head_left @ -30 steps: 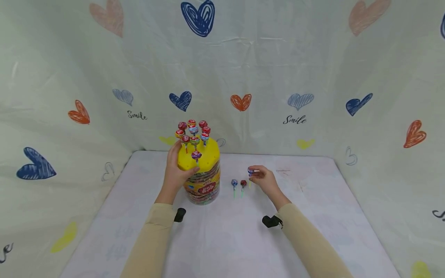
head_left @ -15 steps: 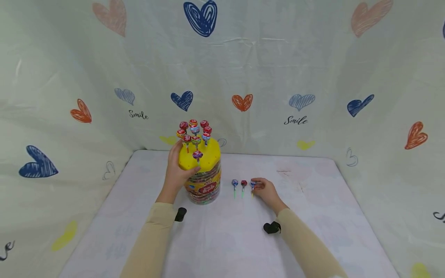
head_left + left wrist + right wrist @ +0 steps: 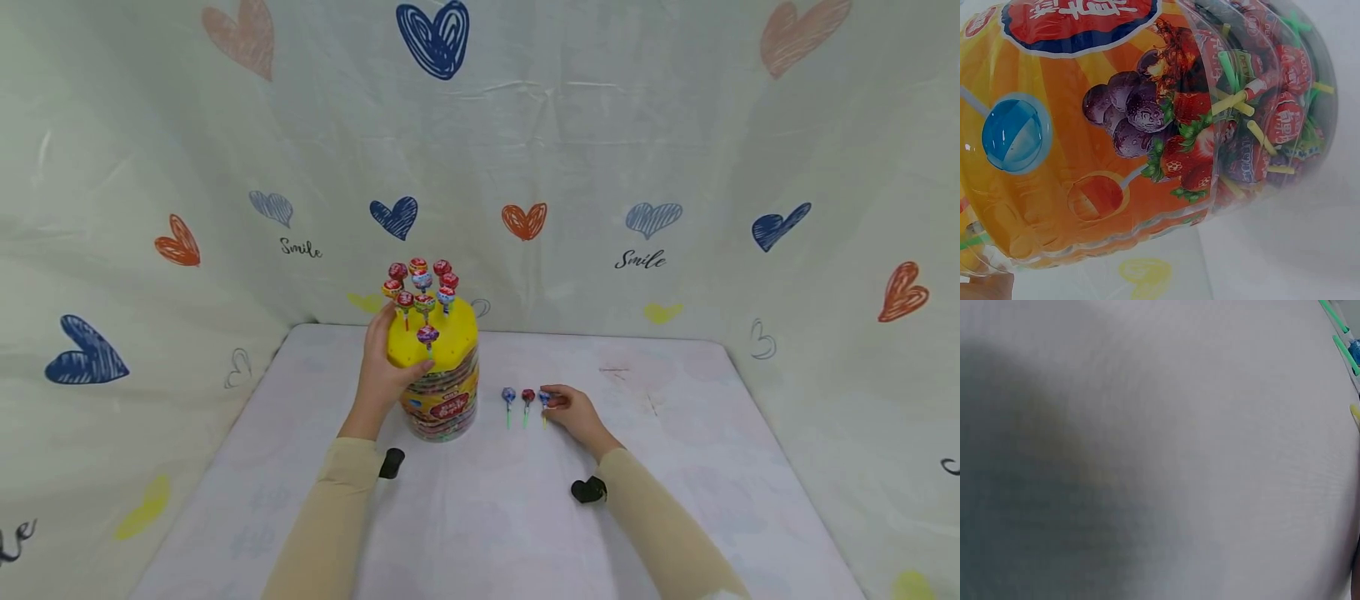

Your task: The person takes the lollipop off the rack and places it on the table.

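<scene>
A clear jar [image 3: 442, 408] packed with wrapped lollipops stands on the table, left of centre. Several lollipops [image 3: 427, 335] stick up from its yellow lid [image 3: 455, 337]. My left hand [image 3: 378, 377] grips the lid from the left side, thumb across the front. To the right of the jar, a blue lollipop [image 3: 508, 394] and a red lollipop [image 3: 528, 395] lie side by side with sticks toward me. My right hand [image 3: 576, 415] pinches another blue lollipop [image 3: 544, 397], with a yellow stick, at the right end of that row. The left wrist view shows the jar's fruit label [image 3: 1129, 112].
The white table [image 3: 480, 517] has a back edge close to a hanging cloth [image 3: 585, 283] printed with hearts. Faint reddish marks [image 3: 615, 372] lie right of the right hand. Black wrist cameras [image 3: 588, 490] sit under both wrists.
My right hand has come down toward me and set its lollipop on the table beside the other two, fingers still on it. The left hand keeps its grip on the lid.
</scene>
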Tool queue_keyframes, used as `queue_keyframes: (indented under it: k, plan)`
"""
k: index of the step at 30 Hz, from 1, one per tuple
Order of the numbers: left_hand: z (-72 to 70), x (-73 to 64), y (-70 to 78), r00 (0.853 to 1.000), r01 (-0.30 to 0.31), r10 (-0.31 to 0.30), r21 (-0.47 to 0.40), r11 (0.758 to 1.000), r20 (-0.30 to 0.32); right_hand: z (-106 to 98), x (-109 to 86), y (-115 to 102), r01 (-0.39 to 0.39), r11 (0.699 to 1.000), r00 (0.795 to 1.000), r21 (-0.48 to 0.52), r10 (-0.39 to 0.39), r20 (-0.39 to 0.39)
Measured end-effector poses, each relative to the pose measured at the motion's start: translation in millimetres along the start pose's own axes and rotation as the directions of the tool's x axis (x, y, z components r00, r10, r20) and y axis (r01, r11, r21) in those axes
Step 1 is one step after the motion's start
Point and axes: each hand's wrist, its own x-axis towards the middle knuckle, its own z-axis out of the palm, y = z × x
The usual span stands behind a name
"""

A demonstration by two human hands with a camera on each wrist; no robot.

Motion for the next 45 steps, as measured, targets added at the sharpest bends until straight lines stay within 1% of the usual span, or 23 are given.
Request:
queue_keyframes:
  k: [8, 13, 16, 18, 20, 22, 24, 26, 30, 33, 36, 37, 39, 42, 43, 45]
  plan:
    - [0.5, -0.2, 0.6, 1.0, 0.003, -0.003, -0.006, 1.0, 0.004, 0, -4.0, -1, 0.022, 1.0, 1.0, -0.01, -0.022, -0.002]
    - [1.0, -0.5, -1.5, 1.0, 0.008, -0.008, -0.001, 1.0, 0.004, -3, -8.8, -6, 0.023, 1.0, 1.0, -0.02, -0.023, 0.004]
    - [0.5, -0.9, -1.8, 1.0, 0.01, -0.01, 0.002, 1.0, 0.003, -8, -11.8, -18, 0.023, 0.999, 1.0, -0.035, -0.023, -0.011]
    - [-0.3, -1.0, -1.6, 1.0, 0.01, -0.01, 0.006, 1.0, -0.001, -12, -12.0, -29, 0.044, 0.999, 0.999, -0.02, -0.045, -0.02]
    - [-1.2, -1.0, -0.8, 1.0, 0.01, -0.01, 0.008, 1.0, -0.004, -15, -11.6, -42, 0.093, 0.996, 0.995, 0.005, -0.093, -0.033]
    - [-1.7, -1.1, 0.2, 1.0, 0.01, -0.01, 0.01, 1.0, -0.003, -17, -11.0, -56, 0.161, 0.985, 0.986, 0.055, -0.159, -0.047]
    - [-1.9, -1.1, 1.4, 1.0, 0.009, -0.009, 0.009, 1.0, -0.001, -17, -12.0, -72, 0.224, 0.968, 0.974, 0.116, -0.219, -0.058]
    - [-1.5, -1.1, 2.3, 1.0, 0.009, -0.009, 0.007, 1.0, 0.002, -16, -14.4, -89, 0.285, 0.943, 0.959, 0.173, -0.278, -0.065]
    - [0.0, -0.7, 2.5, 1.0, 0.006, -0.006, 0.005, 1.0, 0.008, -10, -23.7, -124, 0.367, 0.889, 0.928, 0.273, -0.368, -0.048]
    - [0.9, -1.1, 2.7, 1.0, 0.003, -0.003, 0.0, 1.0, 0.014, -5, -31.5, -146, 0.409, 0.857, 0.907, 0.313, -0.42, -0.035]
    - [1.1, -1.6, 2.5, 1.0, -0.001, 0.001, -0.003, 1.0, 0.016, 1, -39.1, -165, 0.456, 0.824, 0.879, 0.335, -0.475, -0.027]
    - [1.0, -1.8, 2.5, 1.0, -0.002, 0.002, -0.003, 1.0, 0.015, 3, -41.3, -172, 0.476, 0.812, 0.867, 0.338, -0.498, -0.023]
    - [0.7, -1.6, 2.2, 1.0, -0.008, 0.008, 0.0, 1.0, 0.011, 8, -45.1, -184, 0.523, 0.779, 0.833, 0.347, -0.553, -0.014]
    - [0.0, -1.1, 1.7, 1.0, -0.012, 0.012, 0.007, 1.0, 0.006, 14, -48.3, -200, 0.588, 0.728, 0.776, 0.353, -0.631, 0.009]
    - [0.0, -1.1, 1.7, 1.0, -0.013, 0.013, 0.009, 1.0, 0.004, 17, -48.7, -204, 0.602, 0.713, 0.759, 0.358, -0.65, 0.018]
    - [-0.2, -1.3, 1.5, 1.0, -0.015, 0.015, 0.012, 1.0, 0.001, 21, -50.0, -212, 0.615, 0.699, 0.741, 0.365, -0.67, 0.035]
